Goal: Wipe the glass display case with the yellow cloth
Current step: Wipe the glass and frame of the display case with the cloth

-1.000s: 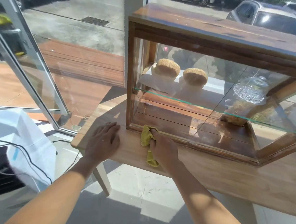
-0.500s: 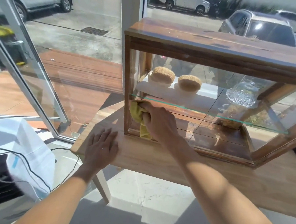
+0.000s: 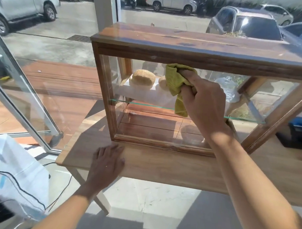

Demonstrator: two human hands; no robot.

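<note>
A wood-framed glass display case [image 3: 185, 51] stands on a wooden table [image 3: 161, 164]. My right hand [image 3: 203, 101] grips a bunched yellow cloth [image 3: 174, 80] and presses it against the front glass pane, just under the case's top rail. A tail of the cloth hangs down below my fingers. My left hand [image 3: 107, 163] lies flat on the table with its fingers spread, just in front of the case's lower left corner. It holds nothing.
Inside the case, two round buns [image 3: 142, 78] sit on white paper on a glass shelf, and a clear glass lidded dish [image 3: 228, 88] stands to the right. A dark box [image 3: 298, 132] sits at the table's right. A white bag [image 3: 19, 174] and cables lie at the lower left. A glass door [image 3: 25, 97] stands on the left.
My right hand has carried the cloth up the front glass, from the bottom left corner to the top rail and rightward. My left hand has stayed flat on the table.
</note>
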